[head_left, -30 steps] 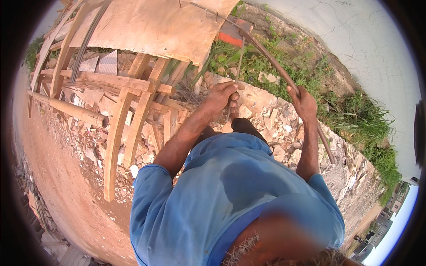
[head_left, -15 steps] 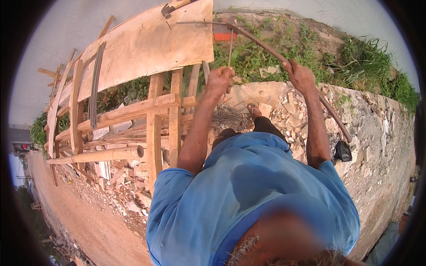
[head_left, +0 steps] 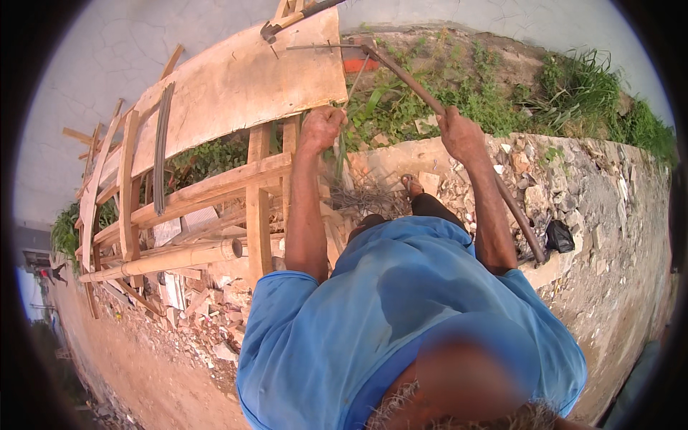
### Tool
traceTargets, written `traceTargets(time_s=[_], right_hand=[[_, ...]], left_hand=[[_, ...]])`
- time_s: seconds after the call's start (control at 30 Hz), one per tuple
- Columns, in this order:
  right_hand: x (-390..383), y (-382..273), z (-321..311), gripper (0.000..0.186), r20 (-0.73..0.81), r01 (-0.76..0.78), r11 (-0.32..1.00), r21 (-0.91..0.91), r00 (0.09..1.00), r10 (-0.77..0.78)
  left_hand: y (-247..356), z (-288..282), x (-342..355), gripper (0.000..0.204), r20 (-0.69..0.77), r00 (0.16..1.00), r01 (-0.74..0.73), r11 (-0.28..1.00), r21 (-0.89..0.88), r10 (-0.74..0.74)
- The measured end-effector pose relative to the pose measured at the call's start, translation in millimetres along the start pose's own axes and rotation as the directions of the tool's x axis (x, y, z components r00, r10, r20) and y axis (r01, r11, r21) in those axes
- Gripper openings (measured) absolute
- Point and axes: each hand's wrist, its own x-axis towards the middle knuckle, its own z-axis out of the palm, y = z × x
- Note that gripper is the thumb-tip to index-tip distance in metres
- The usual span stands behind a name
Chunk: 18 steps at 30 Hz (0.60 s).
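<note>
My right hand (head_left: 461, 135) is closed round a long rusty metal bar (head_left: 408, 77). The bar's far end meets a thin metal rod (head_left: 308, 47) at the right edge of a wooden board (head_left: 215, 89). Part of the rod lies on the board beside upright nails (head_left: 274, 53); the rest angles off the edge towards me. My left hand (head_left: 322, 127) is closed on that angled part, just off the board's near right corner. The fingers hide the rod's end.
A hammer (head_left: 297, 19) lies on the board's far edge. A bundle of thin rods (head_left: 163, 143) hangs over its near edge. Timber posts (head_left: 258, 215) and a bamboo pole (head_left: 168, 259) stand at left. Rubble (head_left: 530, 186) and a black plastic bag (head_left: 559, 236) are at right.
My left hand has moved left with the rod's angled part, which now slants towards the board. My right hand has swung the bar left and closer to me. The view has shifted slightly.
</note>
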Motion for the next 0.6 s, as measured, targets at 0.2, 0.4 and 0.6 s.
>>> traceTargets(time_s=[0.2,0.4,0.6], right_hand=[[22.3,30.2,-6.3,0.044,0.027,-0.012,0.993,0.118,1.000,0.009],[75.6,32.4,27.2,0.046,0.107,-0.103,0.874,0.476,0.993,0.059],[120.8,-75.6,71.9,0.036,0.023,-0.012,0.284,0.959,0.999,-0.036]], left_hand=[[7.6,23.7,-14.2,0.034,0.013,1.000,0.004,0.974,-0.228,-0.002],[11.7,72.5,-23.4,0.026,-0.187,0.968,-0.185,0.978,-0.093,0.166],[37.4,140.7,-16.8,0.026,-0.234,0.960,-0.195,0.965,-0.177,0.151]])
